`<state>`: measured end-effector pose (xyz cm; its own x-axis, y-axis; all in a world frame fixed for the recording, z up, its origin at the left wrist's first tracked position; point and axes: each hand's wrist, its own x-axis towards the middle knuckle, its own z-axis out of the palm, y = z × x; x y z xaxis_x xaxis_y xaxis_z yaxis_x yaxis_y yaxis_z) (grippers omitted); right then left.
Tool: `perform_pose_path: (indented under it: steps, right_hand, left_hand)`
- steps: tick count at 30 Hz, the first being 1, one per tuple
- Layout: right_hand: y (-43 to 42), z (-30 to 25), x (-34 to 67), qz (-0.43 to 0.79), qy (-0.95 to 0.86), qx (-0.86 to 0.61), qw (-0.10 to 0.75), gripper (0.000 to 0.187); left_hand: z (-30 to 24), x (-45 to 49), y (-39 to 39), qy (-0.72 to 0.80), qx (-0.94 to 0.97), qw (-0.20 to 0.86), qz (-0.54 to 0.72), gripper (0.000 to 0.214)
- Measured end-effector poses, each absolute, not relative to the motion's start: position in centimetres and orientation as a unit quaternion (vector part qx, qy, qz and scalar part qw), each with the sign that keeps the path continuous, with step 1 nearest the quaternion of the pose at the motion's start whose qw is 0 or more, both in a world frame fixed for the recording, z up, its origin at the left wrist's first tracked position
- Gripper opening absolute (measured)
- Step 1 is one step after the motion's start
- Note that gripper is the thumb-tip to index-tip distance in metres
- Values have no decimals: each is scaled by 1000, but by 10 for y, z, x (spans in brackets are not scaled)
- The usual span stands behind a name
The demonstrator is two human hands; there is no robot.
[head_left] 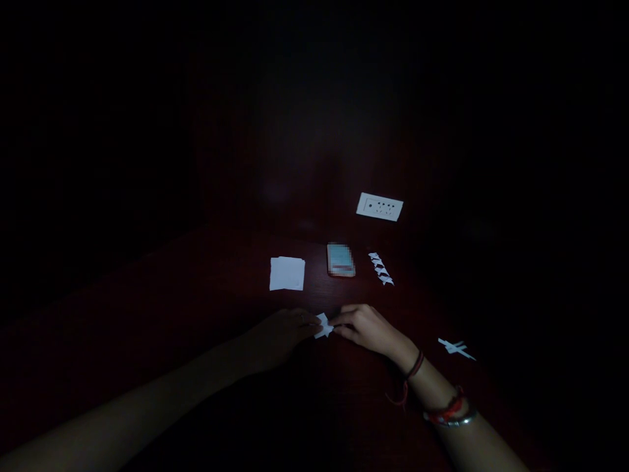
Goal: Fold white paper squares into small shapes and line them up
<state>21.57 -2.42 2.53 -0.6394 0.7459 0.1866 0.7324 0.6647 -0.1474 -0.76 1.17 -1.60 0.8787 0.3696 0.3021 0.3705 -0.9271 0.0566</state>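
A small white folded paper point(323, 325) with pointed corners is held low over the dark table, between my two hands. My left hand point(285, 333) grips its left side with thumb and fingers; much of this hand lies in shadow. From the other side, my right hand point(366, 328) pinches the right edge between thumb and fingertips. Beyond my left hand lies a stack of white square paper sheets point(287, 273). A row of several folded white paper pieces point(381, 269) lies beyond my right hand. The exact folds of the held paper are too small to make out.
A phone-like flat object point(341, 260), its face pixelated, lies between the stack and the folded row. Crossed white paper strips point(457, 349) rest at the right. A white socket panel point(380, 207) is on the wall behind. Darkness hides the surroundings.
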Motion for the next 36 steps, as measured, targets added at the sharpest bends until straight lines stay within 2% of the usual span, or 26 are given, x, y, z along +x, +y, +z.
perform_pose_path:
  steps: [7, 16, 28, 36]
  right_hand:
    - [-24, 24, 214, 17, -905, -406, 128, 22]
    - [-21, 19, 211, 22, -894, -421, 150, 19]
    - [-23, 20, 213, -31, -913, -395, 100, 25]
    - [-24, 22, 216, -5, -917, -387, 95, 24]
  left_hand:
    - [-14, -10, 9, -175, -969, 12, -171, 53]
    - [-3, -9, 3, -179, -971, -37, -153, 55]
    - [-8, -7, 8, -163, -973, -22, -160, 60]
    - [-2, -6, 4, -172, -972, -27, -156, 56]
